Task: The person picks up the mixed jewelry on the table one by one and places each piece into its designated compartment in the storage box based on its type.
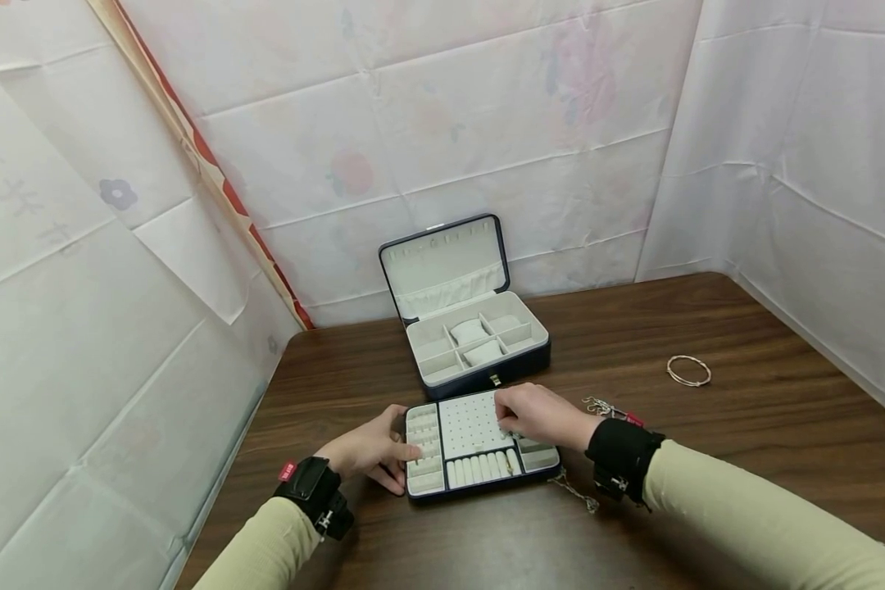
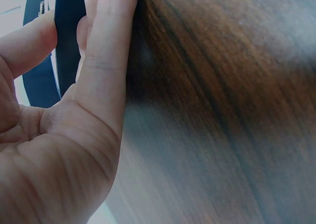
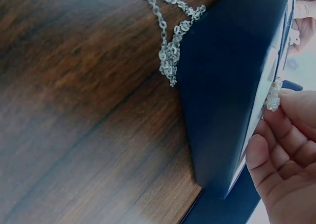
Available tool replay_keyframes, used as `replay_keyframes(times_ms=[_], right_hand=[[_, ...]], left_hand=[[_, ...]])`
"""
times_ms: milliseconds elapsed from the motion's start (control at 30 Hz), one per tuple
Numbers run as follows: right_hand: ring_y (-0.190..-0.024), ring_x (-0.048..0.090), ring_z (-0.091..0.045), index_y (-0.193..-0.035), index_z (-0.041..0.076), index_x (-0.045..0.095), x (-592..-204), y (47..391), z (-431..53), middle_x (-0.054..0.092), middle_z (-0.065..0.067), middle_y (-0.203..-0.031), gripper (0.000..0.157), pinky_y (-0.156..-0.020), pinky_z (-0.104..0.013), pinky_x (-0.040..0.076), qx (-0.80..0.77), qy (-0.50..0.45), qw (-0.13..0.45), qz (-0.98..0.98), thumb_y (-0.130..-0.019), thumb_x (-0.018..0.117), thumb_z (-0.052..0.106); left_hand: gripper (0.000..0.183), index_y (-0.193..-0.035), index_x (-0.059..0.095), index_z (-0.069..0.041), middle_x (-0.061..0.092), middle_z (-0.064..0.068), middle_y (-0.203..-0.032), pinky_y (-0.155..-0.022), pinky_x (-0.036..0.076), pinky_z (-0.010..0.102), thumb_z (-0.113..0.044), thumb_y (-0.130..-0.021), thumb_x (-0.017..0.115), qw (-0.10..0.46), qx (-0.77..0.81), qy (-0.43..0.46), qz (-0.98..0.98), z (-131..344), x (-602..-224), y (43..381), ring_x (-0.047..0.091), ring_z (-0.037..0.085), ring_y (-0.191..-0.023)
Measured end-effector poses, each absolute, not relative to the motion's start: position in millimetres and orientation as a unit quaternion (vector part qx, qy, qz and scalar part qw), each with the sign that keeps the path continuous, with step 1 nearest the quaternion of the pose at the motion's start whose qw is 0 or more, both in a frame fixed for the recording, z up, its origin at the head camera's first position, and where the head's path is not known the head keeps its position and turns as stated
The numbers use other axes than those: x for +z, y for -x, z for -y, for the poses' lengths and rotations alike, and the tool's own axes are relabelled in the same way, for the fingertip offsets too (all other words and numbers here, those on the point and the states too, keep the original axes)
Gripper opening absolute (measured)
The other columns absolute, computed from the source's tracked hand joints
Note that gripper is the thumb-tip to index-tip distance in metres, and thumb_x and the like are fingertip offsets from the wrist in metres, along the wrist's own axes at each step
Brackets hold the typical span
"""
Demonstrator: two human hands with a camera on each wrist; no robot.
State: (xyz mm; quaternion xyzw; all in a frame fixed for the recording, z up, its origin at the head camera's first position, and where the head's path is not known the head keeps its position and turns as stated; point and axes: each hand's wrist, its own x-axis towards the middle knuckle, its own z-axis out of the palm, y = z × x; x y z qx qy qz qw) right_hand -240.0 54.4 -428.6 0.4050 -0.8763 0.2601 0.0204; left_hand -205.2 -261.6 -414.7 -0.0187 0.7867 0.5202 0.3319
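Note:
A dark blue jewelry tray [image 1: 487, 486] lies on the table, with a white perforated panel [image 1: 466, 428], ring rolls and small cream compartments. My left hand [image 1: 371, 450] grips its left end, the thumb over the rim and other fingers along the outer side. Over the panel's right edge, my right hand [image 1: 542, 414] pinches a small sparkling earring [image 3: 273, 96] between thumb and index finger, as the right wrist view shows. A silver chain [image 3: 170, 56] lies bunched on the wood beside the tray's right end. Something small and gold [image 1: 510, 469] sits at the rightmost ring roll.
Behind the tray stands a jewelry box [image 1: 519, 361], its lid [image 1: 442, 260] raised and two cushions in its compartments. Another silver chain [image 1: 597, 406] lies behind my right wrist. Farther right is a thin bangle [image 1: 669, 371]. Curtained walls [image 1: 524, 156] border the table.

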Motion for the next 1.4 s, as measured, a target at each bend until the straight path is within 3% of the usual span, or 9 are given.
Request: replay_keyframes(times_ms=[500, 1400], right_hand=[[-0.07, 0.05, -0.003, -0.079, 0.017, 0.062, -428.1, 234.5, -51.6, 0.058, 0.009, -0.078, 0.022, -0.063, -0.021, 0.046, 0.213, -0.431, 0.07, 0.874, -0.089, 0.077, 0.004], [-0.074, 0.056, -0.004, -0.079, 0.017, 0.065, -428.8, 232.0, -51.6, 0.06, 0.008, -0.08, 0.02, -0.066, -0.023, 0.049, 0.2, -0.449, 0.097, 0.866, -0.09, 0.076, 0.006]], left_hand=[[0.09, -0.158, 0.011, -0.017, 0.061, 0.021, -0.102, -0.065, 0.062, 0.047, -0.014, -0.095, 0.075, 0.33, 0.522, 0.021, -0.786, 260.2, -413.1, 204.9, 0.066, 0.027, -0.069], [0.088, -0.157, 0.012, -0.017, 0.062, 0.022, -0.103, -0.064, 0.063, 0.047, -0.013, -0.095, 0.074, 0.333, 0.525, 0.024, -0.783, 260.0, -413.6, 205.9, 0.067, 0.028, -0.068]])
